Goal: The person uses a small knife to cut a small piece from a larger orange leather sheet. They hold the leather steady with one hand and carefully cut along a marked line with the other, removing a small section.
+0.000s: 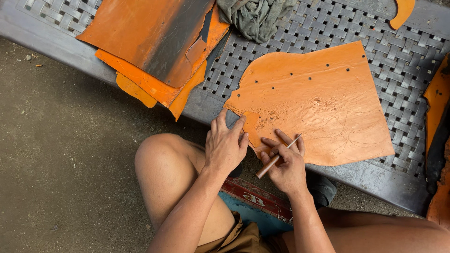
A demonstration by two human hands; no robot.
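Soft even daylight, faint shadows, no glare, sharp focus throughout, slight wide-angle bending at the edges

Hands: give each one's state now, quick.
Left hand: open, fingers pressing flat orange leather sheet.
Right hand: closed on thin wooden-handled metal awl.

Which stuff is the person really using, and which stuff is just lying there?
Using:
- orange sheet, pressed by the left hand
- thin tool in the right hand

Just lying there:
- stack of orange pieces
- grey rag
- orange scrap
- all on the woven bench
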